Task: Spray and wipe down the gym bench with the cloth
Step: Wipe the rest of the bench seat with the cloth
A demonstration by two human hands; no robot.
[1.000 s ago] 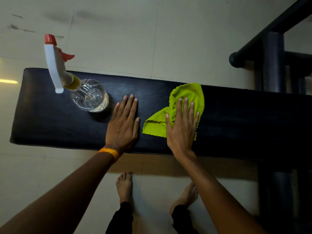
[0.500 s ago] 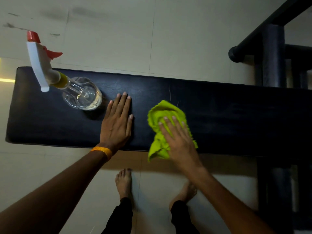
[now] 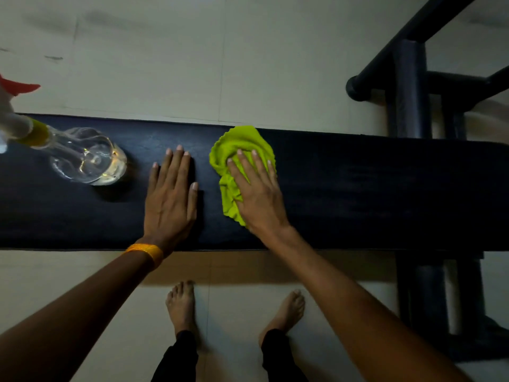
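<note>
The gym bench (image 3: 358, 194) runs across the view from left to right, a long black padded top with a dull, smooth cover, and the person stands at its near edge. The right hand (image 3: 256, 194) lies flat and open on the cloth (image 3: 234, 150), fingers spread, pressing it on the pad and not gripping it. The cloth is bright yellow-green, soft and bunched in folds, with a wavy edge; it sits near the middle of the bench, close to the far edge.

The left hand (image 3: 170, 197) is just beside it, also flat and open, palm down on the bare pad, holding nothing; an orange band (image 3: 144, 253) is on that wrist. Further left stands the spray bottle (image 3: 88, 158) — clear plastic, round body, a little liquid inside, white head with a red trigger partly out of the view.

What could go wrong, in my judgement: the cloth is held only by pressure, so a fast stroke could let it slip out or roll over the far edge. A wide sweep to the left could knock the bottle — it is light and tall, so it would tip easily. The right part of the pad, near the dark metal frame (image 3: 410, 86), could stay unwiped.
</note>
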